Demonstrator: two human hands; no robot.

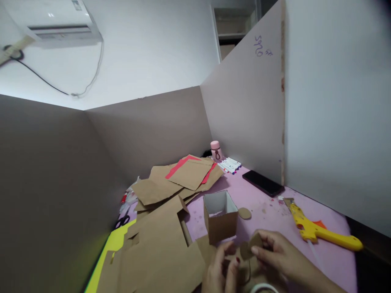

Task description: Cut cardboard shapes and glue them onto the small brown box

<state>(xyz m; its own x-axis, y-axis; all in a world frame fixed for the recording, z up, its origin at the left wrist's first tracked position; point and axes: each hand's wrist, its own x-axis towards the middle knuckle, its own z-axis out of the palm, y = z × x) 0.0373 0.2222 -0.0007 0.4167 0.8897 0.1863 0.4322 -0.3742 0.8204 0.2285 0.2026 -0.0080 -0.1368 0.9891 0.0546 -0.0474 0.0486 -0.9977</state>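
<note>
Between the thumb and fingers of my right hand (273, 250) is a small brown cardboard piece (256, 241) with a rounded edge. Another small cardboard piece (245, 251) sits against it, towards my left hand; whether the two are joined I cannot tell. My left hand (220, 266) is close by, fingers curved and apart, with nothing visible in its grip. Just beyond both hands stands an open-topped cardboard box (222, 228) with a pale inside. A cardboard disc (244, 213) lies to the right of the box. Below the hands, a white ring (264, 287) is cut off by the frame edge.
Large cardboard sheets (155, 248) cover the left, over a yellow sheet (114, 240) and near black scissors (122, 221). A yellow glue gun (324, 235) lies right, below a phone (263, 183). Markers (230, 165) and a pink bottle (216, 151) are at the back. Grey panels (152, 130) enclose the table.
</note>
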